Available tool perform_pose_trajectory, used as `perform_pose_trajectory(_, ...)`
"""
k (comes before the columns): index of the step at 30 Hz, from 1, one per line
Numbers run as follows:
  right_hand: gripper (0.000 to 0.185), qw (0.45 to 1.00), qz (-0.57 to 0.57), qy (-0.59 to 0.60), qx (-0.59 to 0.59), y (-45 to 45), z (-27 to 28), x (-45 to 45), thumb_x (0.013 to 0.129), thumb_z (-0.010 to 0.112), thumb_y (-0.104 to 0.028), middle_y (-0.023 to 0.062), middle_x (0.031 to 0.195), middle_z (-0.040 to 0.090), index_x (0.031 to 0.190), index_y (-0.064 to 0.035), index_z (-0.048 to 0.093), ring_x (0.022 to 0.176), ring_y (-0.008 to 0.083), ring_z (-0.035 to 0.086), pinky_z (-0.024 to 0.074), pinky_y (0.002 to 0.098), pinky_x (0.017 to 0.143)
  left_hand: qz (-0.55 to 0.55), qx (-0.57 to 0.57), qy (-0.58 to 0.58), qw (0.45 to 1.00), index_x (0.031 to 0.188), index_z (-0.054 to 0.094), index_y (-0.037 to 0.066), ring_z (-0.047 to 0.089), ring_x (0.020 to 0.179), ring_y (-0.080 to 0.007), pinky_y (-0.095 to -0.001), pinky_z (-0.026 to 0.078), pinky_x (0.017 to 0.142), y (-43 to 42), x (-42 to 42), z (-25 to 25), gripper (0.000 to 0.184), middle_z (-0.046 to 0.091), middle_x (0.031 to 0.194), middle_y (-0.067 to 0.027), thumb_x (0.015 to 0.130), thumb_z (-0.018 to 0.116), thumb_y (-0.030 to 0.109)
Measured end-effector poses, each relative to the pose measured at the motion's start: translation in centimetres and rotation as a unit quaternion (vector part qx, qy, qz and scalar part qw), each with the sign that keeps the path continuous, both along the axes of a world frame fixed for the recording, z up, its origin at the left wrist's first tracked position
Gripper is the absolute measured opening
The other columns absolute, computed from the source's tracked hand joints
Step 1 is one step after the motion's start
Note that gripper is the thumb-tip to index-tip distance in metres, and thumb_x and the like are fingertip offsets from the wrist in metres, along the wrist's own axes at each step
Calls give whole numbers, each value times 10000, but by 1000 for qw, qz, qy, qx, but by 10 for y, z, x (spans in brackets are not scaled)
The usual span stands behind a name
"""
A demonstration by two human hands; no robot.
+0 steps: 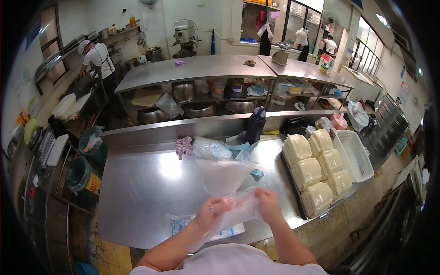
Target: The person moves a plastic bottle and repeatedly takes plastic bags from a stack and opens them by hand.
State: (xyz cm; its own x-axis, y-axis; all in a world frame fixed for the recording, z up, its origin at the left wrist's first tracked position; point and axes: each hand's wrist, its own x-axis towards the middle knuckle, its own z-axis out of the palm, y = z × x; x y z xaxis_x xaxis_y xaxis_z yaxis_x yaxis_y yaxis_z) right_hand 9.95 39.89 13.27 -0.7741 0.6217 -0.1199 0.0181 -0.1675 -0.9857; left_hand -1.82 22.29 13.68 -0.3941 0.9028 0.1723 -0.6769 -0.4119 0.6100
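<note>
With your left hand (212,212) and right hand (269,204) curled closed on the clear plastic bag (239,208), pull gently and evenly.

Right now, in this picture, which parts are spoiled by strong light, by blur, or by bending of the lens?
Head view: a white glare patch on the steel table; motion blur on the left hand, the right hand and the plastic bag between them; the far counter bowed by the wide lens; picture corners dark.
</note>
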Motion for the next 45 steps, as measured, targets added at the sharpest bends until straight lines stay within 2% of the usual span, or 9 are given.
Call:
perform_pose_trajectory(3, 384, 880, 12, 155, -449, 8, 74, -22, 981, 633, -341, 119, 899, 697, 996, 40, 683, 785, 193, 648, 542, 355, 762, -52, 130, -41, 989, 700, 520, 89, 609, 833, -223, -357, 443, 987, -3, -53, -22, 264, 616, 764, -44, 937, 584, 185)
perform_pose_trajectory(6, 293, 862, 188, 249, -401, 39, 72, -46, 1014, 582, -313, 72, 866, 668, 1009, -34, 672, 739, 164, 629, 501, 294, 743, 72, -51, 22, 996, 731, 535, 108, 653, 894, -250, -409, 508, 922, -10, -91, 39, 237, 667, 821, -81, 945, 557, 206)
perform_pose_trajectory(10, 292, 988, 92, -81, -95, 68, -2, -114, 1005, 567, -316, 64, 845, 672, 1062, -39, 641, 786, 209, 670, 546, 368, 713, 127, -383, -38, 914, 818, 581, 109, 680, 858, -240, -444, 568, 780, 17, -116, 42, 180, 689, 854, -101, 950, 523, 218)
perform_pose_trajectory(14, 228, 978, 52, -73, -189, 33, -108, -123, 950, 636, -298, 54, 858, 675, 994, -78, 671, 730, 178, 666, 520, 372, 540, 75, -369, -53, 925, 914, 603, 82, 585, 666, -142, -296, 490, 597, 19, -155, -188, 199, 576, 726, -49, 973, 516, 251)
perform_pose_trajectory(20, 290, 979, 5, -167, -120, 51, -150, -92, 924, 662, -313, 87, 750, 682, 902, -26, 696, 543, 199, 640, 520, 361, 463, 201, -383, -61, 899, 890, 599, 95, 544, 642, -128, -288, 461, 592, 14, -107, -146, 255, 551, 711, -7, 977, 586, 334)
perform_pose_trajectory(23, 359, 878, 168, -404, 194, 46, -148, -46, 912, 669, -305, 144, 721, 696, 818, 38, 714, 556, 200, 665, 547, 357, 500, 275, -441, 81, 851, 953, 607, 59, 582, 667, -152, -314, 502, 622, -7, -91, -152, 289, 607, 753, -13, 949, 665, 342)
perform_pose_trajectory(31, 249, 930, 98, -310, 172, 8, -243, 30, 936, 662, -220, 76, 754, 708, 968, 12, 747, 674, 173, 643, 509, 348, 620, 168, -422, 721, 524, 1331, 507, -43, 336, 1403, -438, -557, 265, 1155, -67, 33, -176, 610, 385, 1472, -297, 893, 688, 341)
perform_pose_trajectory(38, 179, 983, -74, -161, 46, 27, -166, 52, 975, 618, -121, 19, 705, 644, 923, 22, 710, 673, 96, 574, 481, 269, 614, 120, -423, 732, 520, 1435, 383, -88, 250, 1460, -462, -561, 205, 1191, -90, 37, -200, 757, 305, 1543, -307, 919, 629, 408)
perform_pose_trajectory(45, 115, 988, 48, -32, 143, 5, -59, 44, 948, 624, -51, 36, 728, 660, 869, 28, 654, 657, 111, 605, 484, 287, 587, 184, -294, 539, 767, 1443, 414, -19, 379, 1413, -367, -446, 330, 1153, -15, 32, -52, 705, 391, 1505, -259, 880, 744, 249)
